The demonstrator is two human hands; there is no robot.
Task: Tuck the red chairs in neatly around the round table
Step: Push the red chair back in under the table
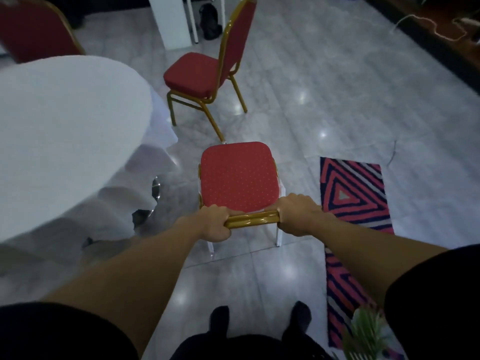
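A red chair (237, 175) with a gold frame stands right in front of me, seen from above, its seat pointing away from me. My left hand (214, 224) and my right hand (298, 214) both grip the gold top rail of its backrest. The round table (62, 141) under a white cloth fills the left side, apart from this chair. A second red chair (197, 74) stands farther off, its seat turned toward the table with a gap between them. A third red chair (33, 29) shows only its backrest behind the table, top left.
A red, black and white striped rug (355, 198) lies on the tiled floor to my right. Green plant leaves (363, 331) poke in at the bottom right. A white stand (171, 22) and a dark bag (209, 20) are at the back. My feet are behind the chair.
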